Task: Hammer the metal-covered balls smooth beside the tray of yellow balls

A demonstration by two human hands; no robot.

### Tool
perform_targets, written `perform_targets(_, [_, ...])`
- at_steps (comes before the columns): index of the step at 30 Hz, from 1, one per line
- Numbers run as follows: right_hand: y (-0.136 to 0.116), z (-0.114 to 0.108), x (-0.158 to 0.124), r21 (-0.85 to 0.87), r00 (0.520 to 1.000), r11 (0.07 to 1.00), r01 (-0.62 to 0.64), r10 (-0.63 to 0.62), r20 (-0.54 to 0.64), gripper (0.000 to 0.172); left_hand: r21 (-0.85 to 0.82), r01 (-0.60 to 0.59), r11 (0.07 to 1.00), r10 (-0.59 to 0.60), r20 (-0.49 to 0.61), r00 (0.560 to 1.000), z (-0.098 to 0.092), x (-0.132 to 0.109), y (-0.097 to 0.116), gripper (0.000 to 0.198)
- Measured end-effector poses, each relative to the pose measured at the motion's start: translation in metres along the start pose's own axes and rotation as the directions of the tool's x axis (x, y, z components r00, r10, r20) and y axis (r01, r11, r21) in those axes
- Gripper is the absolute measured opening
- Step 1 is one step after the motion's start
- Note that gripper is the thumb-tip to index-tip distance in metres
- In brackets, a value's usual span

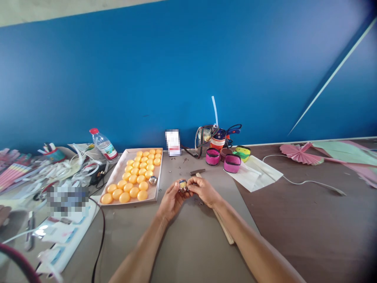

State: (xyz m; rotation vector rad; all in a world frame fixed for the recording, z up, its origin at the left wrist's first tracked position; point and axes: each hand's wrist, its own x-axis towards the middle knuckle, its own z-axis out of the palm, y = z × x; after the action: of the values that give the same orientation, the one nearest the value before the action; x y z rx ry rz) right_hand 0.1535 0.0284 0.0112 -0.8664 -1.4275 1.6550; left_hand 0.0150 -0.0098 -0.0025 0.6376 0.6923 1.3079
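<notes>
Between my hands, above the grey mat [188,251], is a small shiny silver ball [183,185]. My left hand [171,200] has its fingers closed round the ball's left side and underside. The fingers of my right hand [206,191] are pinched at its right side; whether they hold a smaller piece there is too small to tell. A hammer lies under my right hand and forearm, its dark head [197,171] beyond the hand and its wooden handle [225,228] showing nearer me. Left of my hands stands a shallow white tray [158,188] with rows of orange balls [132,179] and one silver ball [152,180].
At the back stand a water bottle [104,145], an orange-and-white cup [217,143] of tools and magenta wristbands [232,163]. White paper [253,173] and a pink paper fan [302,154] lie right. Strips and cables [79,165] clutter the left; a black cord [103,232] crosses the mat.
</notes>
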Motion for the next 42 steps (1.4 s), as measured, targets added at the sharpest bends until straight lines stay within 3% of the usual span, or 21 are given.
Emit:
perform_targets(12, [0.01, -0.002, 0.004, -0.09, 0.998, 0.996, -0.019, 0.013, -0.067, 0.015, 0.091, -0.083, 0.992, 0.089, -0.061, 0.994, -0.001, 0.0, -0.01, 0.03])
perform_targets(17, [0.011, -0.011, 0.007, -0.026, 1.0, 1.0, 0.002, -0.003, -0.03, 0.017, 0.051, -0.054, 0.997, 0.057, -0.049, 0.997, 0.004, 0.0, -0.006, 0.027])
perform_targets(20, [0.009, -0.018, 0.007, -0.188, 0.997, 0.981, 0.053, -0.063, -0.045, 0.017, -0.01, -0.09, 0.996, 0.088, -0.089, 0.992, 0.0, 0.001, 0.001, 0.027])
perform_targets(22, [0.008, -0.02, 0.005, -0.434, 0.996, 0.897, 0.083, -0.09, 0.005, 0.017, -0.049, -0.133, 0.99, 0.126, -0.128, 0.984, -0.004, 0.004, 0.004, 0.027])
perform_targets(25, [0.007, -0.017, 0.001, -0.761, 0.982, 0.628, 0.164, -0.03, 0.187, 0.02, -0.082, -0.168, 0.982, 0.152, -0.172, 0.973, -0.01, 0.007, 0.007, 0.027])
perform_targets(28, [0.009, -0.012, -0.002, -0.907, 0.961, 0.347, 0.239, 0.049, 0.271, 0.02, -0.096, -0.165, 0.982, 0.145, -0.182, 0.973, -0.012, 0.009, 0.007, 0.026])
perform_targets(30, [0.01, -0.009, -0.003, -0.937, 0.963, 0.256, 0.239, 0.064, 0.263, 0.019, -0.107, -0.157, 0.982, 0.136, -0.184, 0.974, -0.013, 0.009, 0.006, 0.025])
perform_targets(39, [0.015, -0.003, 0.002, -0.938, 0.955, 0.197, 0.287, 0.017, 0.296, 0.018, -0.127, -0.137, 0.982, 0.114, -0.171, 0.979, -0.012, 0.008, 0.008, 0.026])
perform_targets(42, [0.019, -0.004, 0.002, -0.918, 0.957, 0.274, 0.287, -0.055, 0.283, 0.018, -0.12, -0.141, 0.983, 0.12, -0.17, 0.978, -0.012, 0.007, 0.007, 0.027])
